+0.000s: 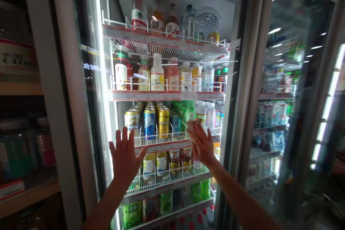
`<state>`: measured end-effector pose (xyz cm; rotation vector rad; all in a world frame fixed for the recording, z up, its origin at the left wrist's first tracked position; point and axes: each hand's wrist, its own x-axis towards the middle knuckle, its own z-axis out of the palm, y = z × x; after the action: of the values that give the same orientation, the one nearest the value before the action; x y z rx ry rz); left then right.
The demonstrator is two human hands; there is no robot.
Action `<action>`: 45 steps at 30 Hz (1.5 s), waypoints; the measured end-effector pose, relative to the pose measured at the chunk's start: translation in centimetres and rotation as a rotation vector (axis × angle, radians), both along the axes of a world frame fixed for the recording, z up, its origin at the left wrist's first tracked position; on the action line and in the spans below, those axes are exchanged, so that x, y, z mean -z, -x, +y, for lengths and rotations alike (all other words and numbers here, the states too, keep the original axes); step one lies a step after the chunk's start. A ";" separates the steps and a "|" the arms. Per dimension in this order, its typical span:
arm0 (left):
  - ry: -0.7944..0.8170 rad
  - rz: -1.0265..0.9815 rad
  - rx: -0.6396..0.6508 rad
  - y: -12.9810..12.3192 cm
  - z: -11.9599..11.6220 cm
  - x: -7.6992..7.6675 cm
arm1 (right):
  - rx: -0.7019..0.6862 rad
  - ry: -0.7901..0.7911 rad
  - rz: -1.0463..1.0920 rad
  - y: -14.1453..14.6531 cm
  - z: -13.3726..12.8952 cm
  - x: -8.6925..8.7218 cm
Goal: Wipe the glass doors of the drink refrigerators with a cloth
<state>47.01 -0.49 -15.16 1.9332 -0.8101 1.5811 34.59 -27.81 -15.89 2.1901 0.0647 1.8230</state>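
A glass-fronted drinks cooler [167,96] with several lit shelves fills the middle of the view. My left hand [126,156] is raised at its glass front with the fingers spread and nothing in them, in front of the lower cans. To the right, my right hand [201,142] presses a crumpled pale cloth [193,125] to the glass. Behind the cloth are green bottles [189,110]. Between the hands stand a blue can [149,124] and gold cans [163,123]. Reflections on the glass partly cover the upper shelves.
Another cooler section [277,111] stands behind a metal-framed door on the right. At the far left, a dark shelf [21,88] holds bottles. A metal door frame [249,79] runs upright just right of my right hand.
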 end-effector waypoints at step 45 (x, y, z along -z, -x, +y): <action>-0.055 0.012 0.010 0.1 -0.2 2.6 | 0.078 -0.399 -0.224 0.6 -0.8 4.4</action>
<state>46.92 -0.70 -17.73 1.9726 -0.8655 1.5552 34.01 -28.66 -20.32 2.1716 -0.4612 2.1720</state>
